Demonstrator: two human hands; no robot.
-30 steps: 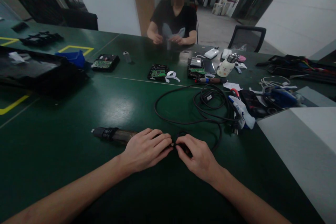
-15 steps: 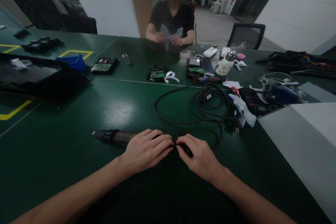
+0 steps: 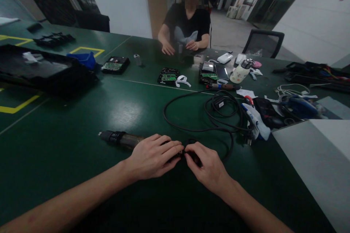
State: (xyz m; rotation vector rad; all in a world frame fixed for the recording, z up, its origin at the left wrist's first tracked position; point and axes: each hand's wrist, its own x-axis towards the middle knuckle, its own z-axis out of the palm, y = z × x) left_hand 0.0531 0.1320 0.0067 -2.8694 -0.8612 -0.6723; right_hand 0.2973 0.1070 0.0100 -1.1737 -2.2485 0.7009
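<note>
A long dark tool (image 3: 120,139) with a black nozzle end lies on the green table (image 3: 82,123), pointing left. My left hand (image 3: 153,156) is wrapped over its right end. My right hand (image 3: 206,165) pinches the black cable (image 3: 191,125) where it meets the tool's end, fingertips touching those of the left hand. The cable loops away toward the upper right and coils near a plug.
A person in a black shirt sits across the table, hands (image 3: 179,46) on it. Circuit boards (image 3: 168,75), a white device (image 3: 240,72), a screwdriver (image 3: 222,86), a blue bin (image 3: 83,59) and a black case (image 3: 41,71) lie around. A grey box (image 3: 317,153) stands right.
My hands stay at the tool's end with only small finger shifts. The view has shifted slightly. The person opposite has lowered their hands onto the table.
</note>
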